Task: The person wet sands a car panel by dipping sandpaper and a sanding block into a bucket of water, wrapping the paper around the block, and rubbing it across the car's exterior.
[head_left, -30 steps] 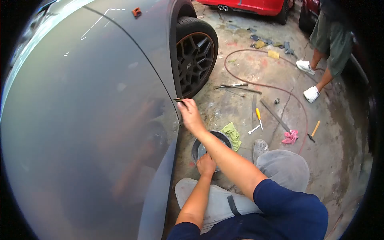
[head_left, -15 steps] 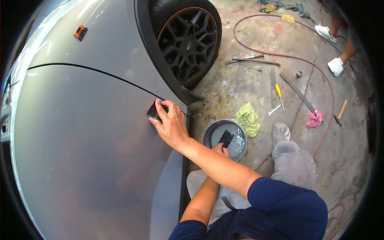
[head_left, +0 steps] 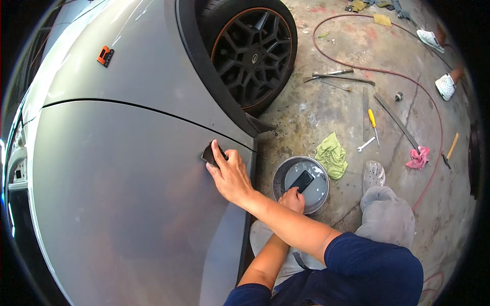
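"Well, where's the pad point(head_left: 208, 155)?"
"Against the door point(head_left: 122, 188), gripped in my right hand point(head_left: 232, 176)."
"And your left hand point(head_left: 293, 200)?"
"Gripping a block point(head_left: 302, 180) at the bucket point(head_left: 280, 178); the rag point(head_left: 332, 156) lies just beside, on the floor point(head_left: 301, 115)."

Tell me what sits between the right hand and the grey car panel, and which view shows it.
A dark block: the right hand holds it against the grey car panel. The head view shows this.
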### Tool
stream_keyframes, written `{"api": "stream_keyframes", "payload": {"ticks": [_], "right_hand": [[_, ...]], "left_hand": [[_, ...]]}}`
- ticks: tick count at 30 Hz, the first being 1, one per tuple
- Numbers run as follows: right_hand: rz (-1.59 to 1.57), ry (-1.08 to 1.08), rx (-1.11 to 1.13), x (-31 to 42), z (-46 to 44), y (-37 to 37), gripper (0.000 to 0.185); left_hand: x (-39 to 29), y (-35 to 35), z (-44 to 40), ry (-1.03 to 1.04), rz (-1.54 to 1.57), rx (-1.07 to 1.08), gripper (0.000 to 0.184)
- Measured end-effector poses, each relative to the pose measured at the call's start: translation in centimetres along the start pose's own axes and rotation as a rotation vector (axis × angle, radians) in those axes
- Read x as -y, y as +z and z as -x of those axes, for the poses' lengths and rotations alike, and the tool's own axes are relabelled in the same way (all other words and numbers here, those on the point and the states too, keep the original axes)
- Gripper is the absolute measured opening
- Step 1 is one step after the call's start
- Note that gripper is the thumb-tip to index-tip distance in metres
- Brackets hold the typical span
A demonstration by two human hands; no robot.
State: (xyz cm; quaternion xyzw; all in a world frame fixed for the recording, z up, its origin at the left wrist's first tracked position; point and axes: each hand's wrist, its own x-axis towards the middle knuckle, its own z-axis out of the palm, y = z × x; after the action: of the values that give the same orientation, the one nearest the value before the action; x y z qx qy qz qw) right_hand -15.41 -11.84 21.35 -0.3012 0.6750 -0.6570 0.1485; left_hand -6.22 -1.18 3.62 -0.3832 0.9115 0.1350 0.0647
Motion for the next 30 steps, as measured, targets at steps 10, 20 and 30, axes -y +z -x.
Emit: {"api": "stream_keyframes", "payload": {"ticks": [10,20,30], "right_hand": [[-0.050,-0.026,0.020,-0.9,-0.3,-0.2,0.077],[-0.037,-0.274,-0.031,-3.2,-3.1,-2.0,0.082],[0.150,-0.409,-0.088,-5.5,-4.3,-2.5,0.078]], "left_hand": [[1.0,1.7,-0.7,0.045,0.090,-0.016,0.032],[7.4,9.9,-0.5,0.133,0.295,-0.104,0.035],[10.7,13.4,1.4,-0.183,0.352,0.176,0.064]]}}
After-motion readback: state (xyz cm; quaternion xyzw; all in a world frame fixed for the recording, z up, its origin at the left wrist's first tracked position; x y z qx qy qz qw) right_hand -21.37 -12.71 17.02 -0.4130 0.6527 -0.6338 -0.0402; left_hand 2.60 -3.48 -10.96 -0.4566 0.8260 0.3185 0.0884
